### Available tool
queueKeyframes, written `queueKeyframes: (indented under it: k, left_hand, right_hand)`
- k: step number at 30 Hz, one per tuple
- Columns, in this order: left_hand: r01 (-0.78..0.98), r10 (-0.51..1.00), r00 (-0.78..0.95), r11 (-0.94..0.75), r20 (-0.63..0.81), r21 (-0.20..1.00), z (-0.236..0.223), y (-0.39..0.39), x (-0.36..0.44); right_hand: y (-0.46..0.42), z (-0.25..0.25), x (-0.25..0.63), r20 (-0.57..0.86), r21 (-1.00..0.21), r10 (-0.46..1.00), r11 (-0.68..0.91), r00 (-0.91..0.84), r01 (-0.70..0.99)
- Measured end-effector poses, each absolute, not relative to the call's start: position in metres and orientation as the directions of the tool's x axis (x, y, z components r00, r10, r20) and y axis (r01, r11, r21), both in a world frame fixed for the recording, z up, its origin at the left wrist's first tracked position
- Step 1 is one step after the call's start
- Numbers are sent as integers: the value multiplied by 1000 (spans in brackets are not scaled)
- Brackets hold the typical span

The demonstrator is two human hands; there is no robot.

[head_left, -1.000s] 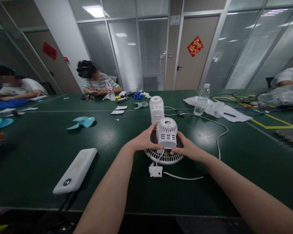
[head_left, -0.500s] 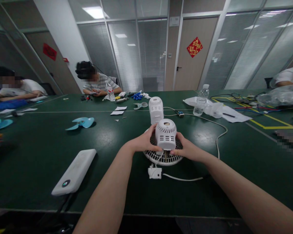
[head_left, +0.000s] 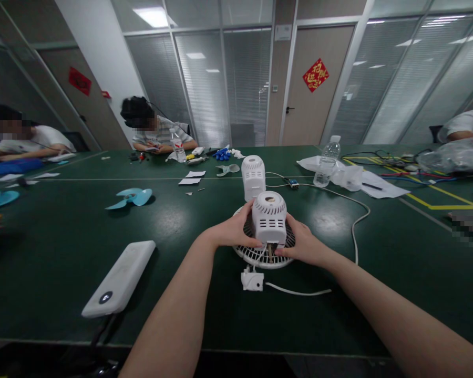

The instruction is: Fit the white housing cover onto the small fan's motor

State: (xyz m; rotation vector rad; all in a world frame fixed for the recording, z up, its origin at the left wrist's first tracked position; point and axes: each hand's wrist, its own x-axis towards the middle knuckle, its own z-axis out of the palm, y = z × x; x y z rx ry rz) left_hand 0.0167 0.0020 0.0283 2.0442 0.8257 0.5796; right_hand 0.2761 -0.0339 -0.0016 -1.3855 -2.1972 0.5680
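Note:
Between my hands sits a white fan motor housing [head_left: 269, 212] with slotted vents, resting over a white round fan grille [head_left: 256, 257]. My left hand [head_left: 238, 228] curves round its left side, thumb along the lower front edge. On the right side my right hand [head_left: 301, 239] holds it the same way, thumb near the bottom. Below the housing a metal part and a thin wire show. That wire runs to a small white plastic piece [head_left: 253, 280] on the table, with a loose white cable [head_left: 299, 290] beside it. A second white housing [head_left: 254, 176] stands just behind.
At the left lie a white power bank [head_left: 120, 278] and a blue fan blade [head_left: 131, 198]. A clear bottle [head_left: 326, 163], a plastic bag and paper are at the back right. A long cable [head_left: 353, 231] curves along the right. Other people sit round the green table [head_left: 173, 226].
The front housing sits very slightly differently over the grille, with more of the metal part showing beneath it. Both hands keep their hold; the whole view has shifted a little.

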Motion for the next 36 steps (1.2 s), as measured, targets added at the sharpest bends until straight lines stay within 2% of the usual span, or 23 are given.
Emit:
queueKeyframes:
  k: [6, 10, 16, 23, 36]
  left_hand:
    - [363, 733, 672, -447, 103, 817, 31, 0, 18]
    - [347, 724, 678, -465, 125, 814, 31, -1, 19]
    - [301, 702, 698, -468, 143, 831, 29, 1, 21]
    - [379, 733, 676, -437, 78, 816, 31, 0, 22]
    - [388, 753, 656, -385, 42, 837, 30, 0, 21]
  right_hand:
    - [-31, 0, 280, 193, -651, 864, 467, -465, 598]
    - [-31, 5, 280, 180, -731, 863, 438, -471, 524]
    - [-34, 9, 279, 136, -735, 899, 373, -416, 567]
    - [-35, 13, 281, 87, -776, 900, 329, -426, 538]
    - [-33, 16, 284, 27, -794, 896, 289, -443, 536]
